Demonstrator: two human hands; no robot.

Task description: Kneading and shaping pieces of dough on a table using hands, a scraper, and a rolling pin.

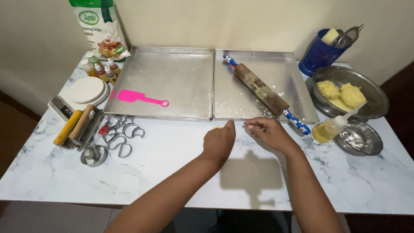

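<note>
Near the table's (181, 151) middle, you are pinching a small yellow dough bit (216, 127) with your left hand (220, 142); right hand (269, 133), fingers together, is empty. Pressing harder could smear it.

Marble-top table (51, 172), plain cream wall (241, 21).

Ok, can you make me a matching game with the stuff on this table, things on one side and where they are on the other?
Things:
1. spatula
2. rolling pin
3. dough balls
4. squeeze bottle

Places:
A. in the metal bowl
B. on the right tray
C. on the left tray
D. lying on the table beside the small dish

Pairs: 1-C, 2-B, 3-A, 4-D
</note>
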